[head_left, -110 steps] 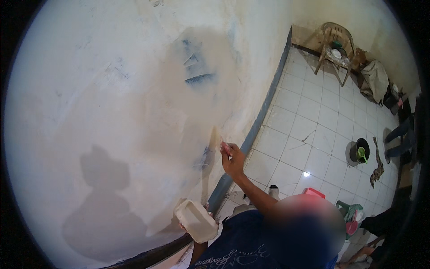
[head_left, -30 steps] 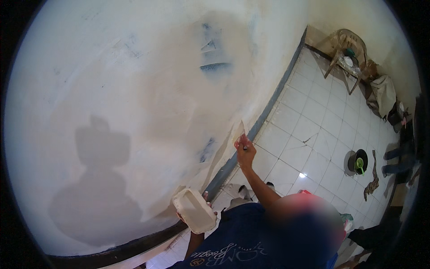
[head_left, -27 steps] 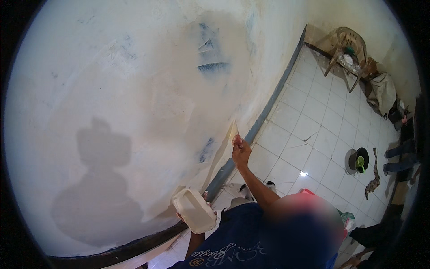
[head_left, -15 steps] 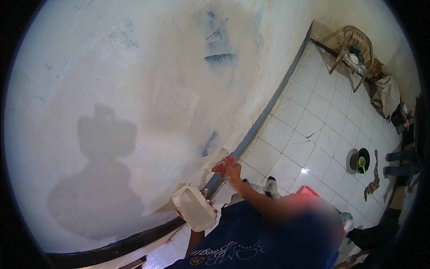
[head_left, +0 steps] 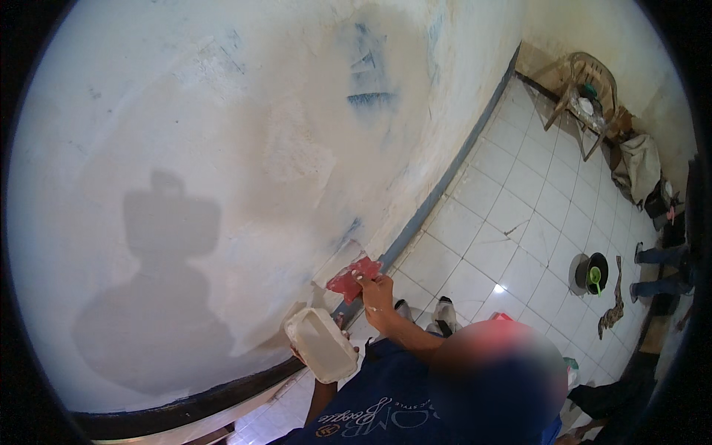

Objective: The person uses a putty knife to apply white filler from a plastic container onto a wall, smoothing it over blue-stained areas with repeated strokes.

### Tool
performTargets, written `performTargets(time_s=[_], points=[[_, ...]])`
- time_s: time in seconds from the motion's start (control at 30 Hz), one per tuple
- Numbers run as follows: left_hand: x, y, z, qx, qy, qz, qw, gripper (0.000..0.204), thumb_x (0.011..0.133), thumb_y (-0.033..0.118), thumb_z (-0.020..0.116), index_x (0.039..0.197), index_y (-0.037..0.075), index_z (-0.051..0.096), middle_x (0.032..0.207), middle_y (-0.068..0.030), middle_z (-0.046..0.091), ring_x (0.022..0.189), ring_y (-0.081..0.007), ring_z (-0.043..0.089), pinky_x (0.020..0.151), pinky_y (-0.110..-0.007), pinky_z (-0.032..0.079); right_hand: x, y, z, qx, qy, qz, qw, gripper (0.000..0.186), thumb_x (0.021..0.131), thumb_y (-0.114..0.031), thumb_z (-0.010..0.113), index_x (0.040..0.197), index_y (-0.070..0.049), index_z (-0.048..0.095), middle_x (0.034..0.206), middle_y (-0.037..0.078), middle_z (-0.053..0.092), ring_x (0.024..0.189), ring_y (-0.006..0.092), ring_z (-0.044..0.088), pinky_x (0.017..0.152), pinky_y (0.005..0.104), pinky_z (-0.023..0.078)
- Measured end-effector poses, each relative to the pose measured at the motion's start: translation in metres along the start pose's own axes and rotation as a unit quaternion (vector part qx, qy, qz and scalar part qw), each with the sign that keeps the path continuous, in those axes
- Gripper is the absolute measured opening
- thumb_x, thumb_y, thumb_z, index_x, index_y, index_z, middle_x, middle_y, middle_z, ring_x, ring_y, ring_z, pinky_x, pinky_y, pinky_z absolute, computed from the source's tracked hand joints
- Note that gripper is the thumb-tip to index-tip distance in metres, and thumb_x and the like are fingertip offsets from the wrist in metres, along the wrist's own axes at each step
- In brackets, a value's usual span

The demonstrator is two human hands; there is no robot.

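Observation:
A red flat spreader, smeared with white filler, is pinched in my right hand. It lies close against the lower part of the wall, just above the grey skirting; whether its edge touches cannot be told exactly. Beside it, my left hand holds a whitish rectangular plastic tub from below, tilted toward me. Fingers show along the tub's sides and its palm is hidden. Pale filler coats the tub's inside. The wall has beige patches and bluish bare marks.
White tiles cover the floor to the right. A plastic chair with things on it stands in the far corner near a draped cloth. A dark bucket with a green scoop and a rag are near another person's legs.
My right hand has moved left with the red spreader, nearer the tub and up against the wall. The left hand and tub have barely moved.

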State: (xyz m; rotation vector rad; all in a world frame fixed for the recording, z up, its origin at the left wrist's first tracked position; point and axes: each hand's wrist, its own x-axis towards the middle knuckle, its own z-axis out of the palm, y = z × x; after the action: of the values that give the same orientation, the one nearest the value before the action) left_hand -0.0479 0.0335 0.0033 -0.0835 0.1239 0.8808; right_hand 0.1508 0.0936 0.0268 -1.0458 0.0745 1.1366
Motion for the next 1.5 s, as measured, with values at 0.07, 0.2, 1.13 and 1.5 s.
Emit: performTargets(time_s=[0.07, 0.2, 1.13, 1.5], points=[[0.005, -0.004, 0.012, -0.011, -0.017, -0.006, 1.000, 0.109, 0.067, 0.083, 0.058, 0.154, 0.031, 0.019, 0.160, -0.0166, 0.012, 0.127, -0.0469, 0.044, 0.094, -0.076, 0.035, -0.009, -0.021, -0.001, 0.015, -0.010, 0.026, 1.000, 0.015, 0.088, -0.009, 0.067, 0.076, -0.001, 0.062, 0.072, 0.003, 0.060, 0.062, 0.0129, 0.053, 0.053, 0.0343, 0.044], [-0.006, 0.008, -0.018, -0.053, 0.031, 0.004, 0.998, 0.109, 0.068, 0.084, 0.058, 0.154, 0.030, 0.019, 0.160, -0.0167, 0.014, 0.126, -0.0460, 0.044, 0.092, -0.075, 0.036, 0.024, -0.038, -0.048, -0.015, 0.022, -0.027, 0.999, 0.015, 0.089, -0.013, 0.068, 0.084, 0.000, 0.064, 0.077, 0.005, 0.061, 0.065, 0.0150, 0.056, 0.061, 0.0329, 0.047], [-0.001, -0.025, 0.030, 0.022, 0.032, -0.002, 0.999, 0.102, 0.069, 0.085, 0.056, 0.152, 0.034, 0.025, 0.159, -0.0158, 0.013, 0.124, -0.0438, 0.044, 0.092, -0.075, 0.036, 0.060, -0.018, -0.038, -0.291, 0.020, -0.428, 0.855, 0.025, 0.095, -0.021, 0.057, 0.091, 0.003, 0.066, 0.073, 0.019, 0.066, 0.064, 0.0348, 0.064, 0.059, 0.0388, 0.050], [0.010, -0.025, 0.030, 0.076, -0.029, -0.026, 0.996, 0.107, 0.072, 0.081, 0.058, 0.154, 0.023, 0.020, 0.159, -0.0133, 0.017, 0.128, -0.0380, 0.042, 0.092, -0.074, 0.036, 0.104, 0.002, -0.027, -0.424, 0.086, -0.535, 0.726, 0.019, 0.088, -0.008, 0.060, 0.102, 0.004, 0.065, 0.094, 0.020, 0.063, 0.077, 0.0343, 0.064, 0.067, 0.0418, 0.051]])
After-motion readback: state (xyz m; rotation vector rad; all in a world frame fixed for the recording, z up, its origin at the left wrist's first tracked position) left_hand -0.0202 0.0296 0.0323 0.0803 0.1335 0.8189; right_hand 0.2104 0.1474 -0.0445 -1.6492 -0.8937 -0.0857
